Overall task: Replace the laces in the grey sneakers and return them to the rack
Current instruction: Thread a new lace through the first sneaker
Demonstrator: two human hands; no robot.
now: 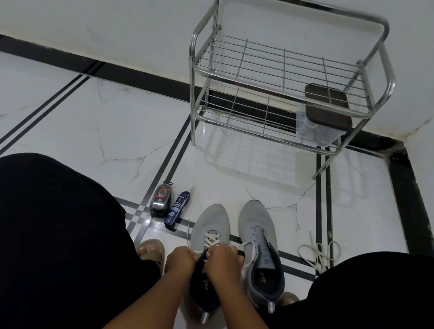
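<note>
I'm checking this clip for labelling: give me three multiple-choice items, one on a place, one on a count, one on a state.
1. Where is the lidded plastic box?
A. rack's lower shelf
B. rack's top shelf
C. floor beside the sneakers

2. How many bottles stand left of the sneakers?
A. one
B. two
C. four

3. What state is the right sneaker in?
A. fully laced
B. mostly unlaced
C. on the rack

Key: 1 A, it sits on the rack under the top grid. 2 B, shoe polish and spray bottle. 3 B, its eyelets are bare; both hands lace the left sneaker.
</note>
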